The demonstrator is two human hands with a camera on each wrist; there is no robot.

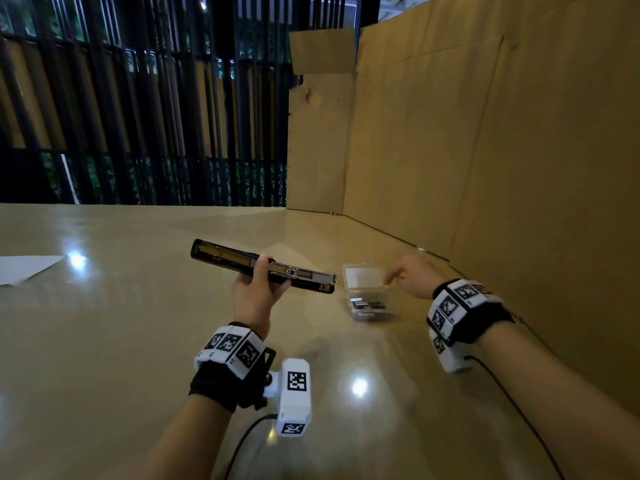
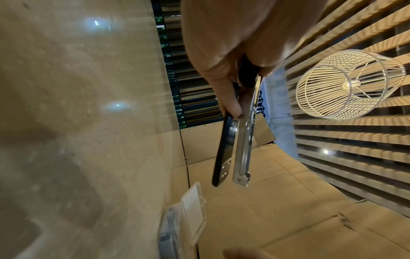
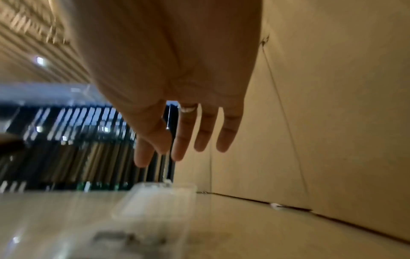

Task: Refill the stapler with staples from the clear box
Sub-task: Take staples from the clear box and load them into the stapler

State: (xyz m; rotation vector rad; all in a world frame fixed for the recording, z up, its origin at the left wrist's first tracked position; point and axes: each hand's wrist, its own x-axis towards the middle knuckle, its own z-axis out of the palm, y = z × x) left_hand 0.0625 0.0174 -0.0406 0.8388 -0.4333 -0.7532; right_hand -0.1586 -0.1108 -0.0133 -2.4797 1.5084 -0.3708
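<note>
My left hand [image 1: 258, 284] grips a black stapler [image 1: 225, 256] above the table, its top swung open and the silver staple channel [image 1: 301, 273] showing. In the left wrist view the stapler [image 2: 224, 150] hangs below my curled fingers [image 2: 228, 98], black base and metal rail [image 2: 244, 152] apart. The clear box [image 1: 372, 299] sits on the table to the right, its lid [image 1: 362, 276] open, dark staple strips inside. My right hand [image 1: 410, 275] hovers over the box's right side, fingers [image 3: 199, 133] straight and spread, holding nothing. The box [image 3: 153, 206] looks blurred beneath them.
A tall cardboard wall [image 1: 485, 150] runs along the right and back of the glossy table [image 1: 121, 323]. A white paper sheet [image 1: 24, 268] lies at the far left. Black slatted screens [image 1: 138, 116] stand behind. Cables trail from both wrist cameras.
</note>
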